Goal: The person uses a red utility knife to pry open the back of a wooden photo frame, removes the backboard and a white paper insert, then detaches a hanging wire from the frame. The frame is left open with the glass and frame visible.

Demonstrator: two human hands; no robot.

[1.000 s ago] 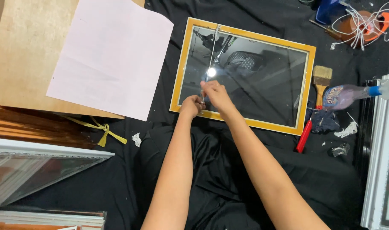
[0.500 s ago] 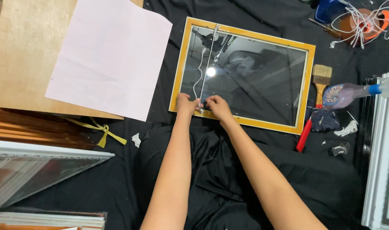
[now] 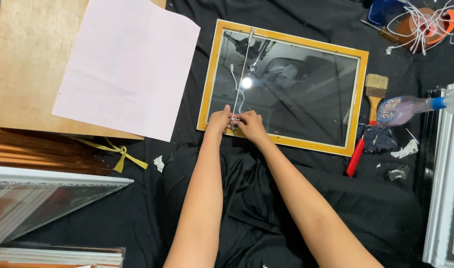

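In the head view, the left hand [image 3: 219,120] and right hand [image 3: 252,126] are pinching the white cord [image 3: 241,87] at the six o'clock edge of the yellow-framed glass [image 3: 356,94], lying on black cloth [image 3: 187,149]; a paintbrush [image 3: 375,89] is lying at three o'clock. The cord is likely handling soft and light, the glass fragile and slippery; holding the wooden rim seems safest.

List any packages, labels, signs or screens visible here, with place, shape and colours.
Spray bottle: lying on its side at the right, beside the paintbrush; clear purplish body, blue collar, white trigger, with a colourful printed label on its body.
No packages, signs or screens show.
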